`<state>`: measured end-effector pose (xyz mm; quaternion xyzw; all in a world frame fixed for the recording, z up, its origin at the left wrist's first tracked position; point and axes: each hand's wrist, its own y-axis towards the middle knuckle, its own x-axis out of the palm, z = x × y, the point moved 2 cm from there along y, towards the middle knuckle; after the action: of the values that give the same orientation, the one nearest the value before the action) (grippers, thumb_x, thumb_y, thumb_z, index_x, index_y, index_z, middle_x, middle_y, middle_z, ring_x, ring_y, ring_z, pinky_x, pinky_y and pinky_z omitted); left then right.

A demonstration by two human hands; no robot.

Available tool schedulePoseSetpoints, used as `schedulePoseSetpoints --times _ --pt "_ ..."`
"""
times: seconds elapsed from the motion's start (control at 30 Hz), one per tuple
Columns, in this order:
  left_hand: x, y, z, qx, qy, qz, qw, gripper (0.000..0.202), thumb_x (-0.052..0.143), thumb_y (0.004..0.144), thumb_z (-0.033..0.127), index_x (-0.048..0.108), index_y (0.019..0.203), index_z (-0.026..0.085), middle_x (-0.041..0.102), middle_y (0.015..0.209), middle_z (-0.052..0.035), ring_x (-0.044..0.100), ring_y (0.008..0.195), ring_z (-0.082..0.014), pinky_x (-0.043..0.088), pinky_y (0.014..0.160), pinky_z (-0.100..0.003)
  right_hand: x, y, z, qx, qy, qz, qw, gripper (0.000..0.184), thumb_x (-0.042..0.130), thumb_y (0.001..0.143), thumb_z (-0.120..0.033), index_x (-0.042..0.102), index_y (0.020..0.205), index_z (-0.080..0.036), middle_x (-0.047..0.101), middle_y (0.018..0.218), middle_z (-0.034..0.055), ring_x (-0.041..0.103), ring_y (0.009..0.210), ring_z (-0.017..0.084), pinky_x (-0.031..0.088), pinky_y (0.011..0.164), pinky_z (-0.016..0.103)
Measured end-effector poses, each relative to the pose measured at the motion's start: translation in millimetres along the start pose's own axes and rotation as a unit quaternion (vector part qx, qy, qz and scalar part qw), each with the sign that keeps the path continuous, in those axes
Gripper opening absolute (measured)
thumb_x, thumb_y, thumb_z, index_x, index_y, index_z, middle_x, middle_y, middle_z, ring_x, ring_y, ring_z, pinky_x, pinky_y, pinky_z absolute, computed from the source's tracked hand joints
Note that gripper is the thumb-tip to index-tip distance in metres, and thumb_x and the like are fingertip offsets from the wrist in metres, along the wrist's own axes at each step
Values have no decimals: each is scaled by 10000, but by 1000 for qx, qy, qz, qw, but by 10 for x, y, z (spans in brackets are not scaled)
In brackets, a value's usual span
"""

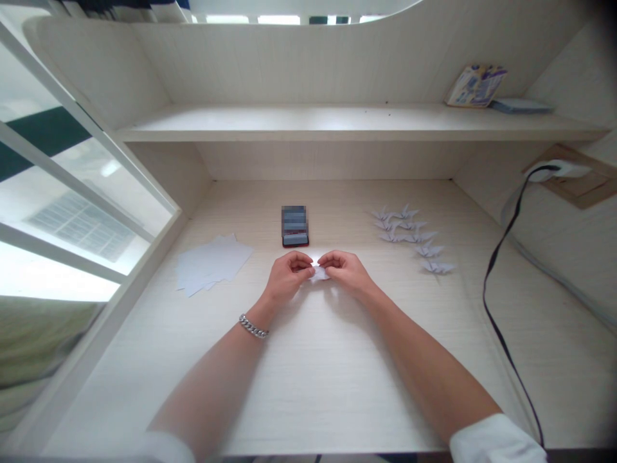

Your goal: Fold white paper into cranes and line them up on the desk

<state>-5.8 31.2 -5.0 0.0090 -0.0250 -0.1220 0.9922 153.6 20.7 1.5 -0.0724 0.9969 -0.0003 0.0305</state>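
Pale grained desk [308,386]; left hand [289,276], right hand [348,271] pinching folded white paper [319,274]; spiky paper cranes [418,238] apart.

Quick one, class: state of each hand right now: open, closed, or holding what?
Left hand: closed, holding one side of the small white paper.
Right hand: closed, holding its other side.

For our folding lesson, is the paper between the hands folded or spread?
Folded: the paper between the hands is far smaller than the flat sheets; its exact shape is partly hidden.
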Motion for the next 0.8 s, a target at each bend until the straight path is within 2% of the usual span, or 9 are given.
schedulePoseSetpoints --times 0.17,0.27,0.37,0.6,0.8 --pt "9 -11 3 8 -1 12 1000 228 711 613 233 617 797 137 633 727 -30 601 668 -135 504 617 -261 19 -12 20 -2 14 13 1000 213 631 631 -215 629 838 -168 651 718 22 603 636 148 494 601 273" --pt "25 -21 11 14 21 -10 1000 214 696 637 236 626 814 139 652 767 -46 615 706 -144 505 663 -271 30 -28 23 -23 2 5 1000 203 653 644 -240 627 830 -163 658 750 34 609 673 153 484 640 277" --pt "20 -15 11 10 15 -24 1000 210 689 637 215 633 825 136 662 765 -50 623 707 -146 501 678 -270 24 -24 25 -25 1 -4 1000 196 654 644 -239 625 823 -164 654 743 31 605 672 152 478 639 275" --pt "-7 10 12 -19 -26 -34 999 234 619 614 114 648 847 127 671 793 -60 629 734 -159 519 637 -269 -22 18 55 -5 30 22 999 199 648 613 -227 616 799 -166 631 676 4 585 606 136 469 565 251" --pt "8 -4 25 -19 2 -24 1000 190 650 651 199 651 830 138 665 773 -52 622 696 -150 526 622 -268 -35 22 71 -12 27 38 999 204 633 617 -209 628 816 -168 641 683 11 588 607 137 476 583 260"
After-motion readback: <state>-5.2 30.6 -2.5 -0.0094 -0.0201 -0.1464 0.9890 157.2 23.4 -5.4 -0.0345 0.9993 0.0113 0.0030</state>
